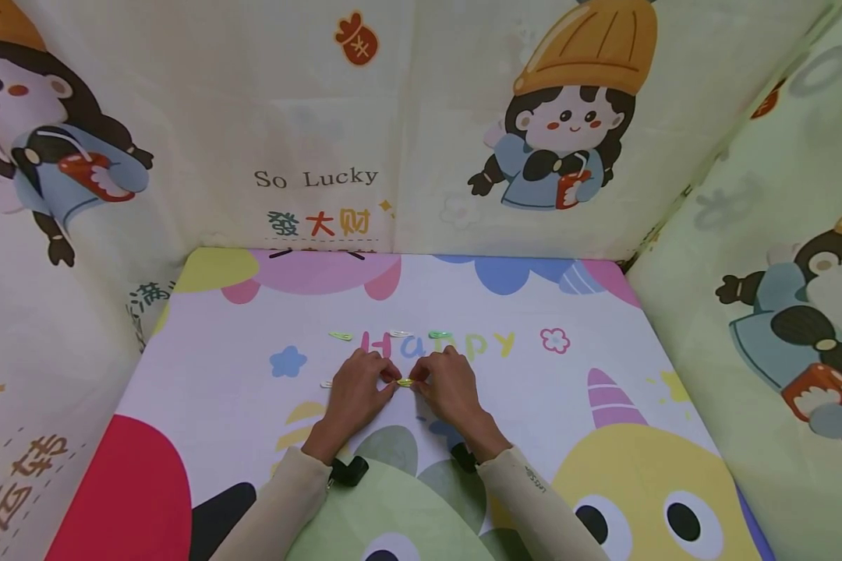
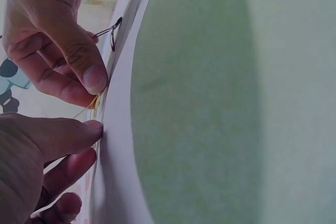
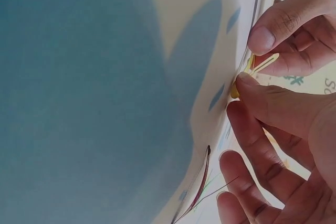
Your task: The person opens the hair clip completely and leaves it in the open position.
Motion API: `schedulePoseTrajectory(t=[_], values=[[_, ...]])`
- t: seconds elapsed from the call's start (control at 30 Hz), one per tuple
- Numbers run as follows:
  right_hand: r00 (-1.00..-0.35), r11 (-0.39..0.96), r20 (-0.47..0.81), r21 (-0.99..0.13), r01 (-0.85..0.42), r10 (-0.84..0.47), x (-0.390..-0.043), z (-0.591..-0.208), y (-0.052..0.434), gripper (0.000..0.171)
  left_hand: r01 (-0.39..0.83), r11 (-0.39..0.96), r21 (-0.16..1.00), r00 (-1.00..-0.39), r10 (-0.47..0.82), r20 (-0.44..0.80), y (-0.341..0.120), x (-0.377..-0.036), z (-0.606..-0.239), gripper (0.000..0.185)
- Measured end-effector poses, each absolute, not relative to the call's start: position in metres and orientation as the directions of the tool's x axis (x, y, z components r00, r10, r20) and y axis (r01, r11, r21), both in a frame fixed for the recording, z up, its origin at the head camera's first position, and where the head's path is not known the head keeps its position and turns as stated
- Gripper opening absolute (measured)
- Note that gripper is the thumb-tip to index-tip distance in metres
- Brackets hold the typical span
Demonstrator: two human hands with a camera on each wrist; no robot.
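A small yellow snap hair clip (image 1: 405, 382) is held just above the tabletop between both hands. My left hand (image 1: 354, 397) pinches one end with thumb and finger; my right hand (image 1: 454, 389) pinches the other. In the right wrist view the yellow clip (image 3: 265, 63) has a narrow arm standing away from its body, and the right thumb (image 3: 268, 95) lies on its rounded end. Both sets of fingertips cover part of it. In the left wrist view, a dark-looking clip (image 2: 113, 34) lies close beside the right hand.
Behind the hands lie a yellow-green clip (image 1: 340, 336), a white clip (image 1: 400, 334) and a green clip (image 1: 439, 334). Another pale clip (image 1: 326, 384) shows beside the left hand. Cartoon-printed cloth covers the table (image 1: 210, 382), with printed walls (image 1: 435, 226) at the back and sides.
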State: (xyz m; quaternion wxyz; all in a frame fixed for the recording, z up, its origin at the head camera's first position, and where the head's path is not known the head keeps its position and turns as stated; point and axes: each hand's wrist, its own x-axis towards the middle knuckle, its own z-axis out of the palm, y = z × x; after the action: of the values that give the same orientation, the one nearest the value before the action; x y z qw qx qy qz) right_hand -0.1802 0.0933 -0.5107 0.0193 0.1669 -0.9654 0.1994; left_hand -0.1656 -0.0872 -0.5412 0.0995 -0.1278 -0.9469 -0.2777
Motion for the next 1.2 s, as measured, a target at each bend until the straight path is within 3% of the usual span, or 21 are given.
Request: schedulePoseTrajectory(t=[0.37,1.2], values=[[-0.952,0.874,0.078,-0.380,-0.303,-0.296,-0.181,-0.512,0.093,0.011,0.285,0.822,0.493,-0.952,0.181,0.248,-0.087,-0.164,-0.541,0.016],[-0.955,0.789,0.104,-0.542,-0.288,-0.277,-0.181,-0.501,0.083,0.013,0.269,0.790,0.551,-0.949,0.120,0.291,-0.119,-0.158,-0.533,0.017]])
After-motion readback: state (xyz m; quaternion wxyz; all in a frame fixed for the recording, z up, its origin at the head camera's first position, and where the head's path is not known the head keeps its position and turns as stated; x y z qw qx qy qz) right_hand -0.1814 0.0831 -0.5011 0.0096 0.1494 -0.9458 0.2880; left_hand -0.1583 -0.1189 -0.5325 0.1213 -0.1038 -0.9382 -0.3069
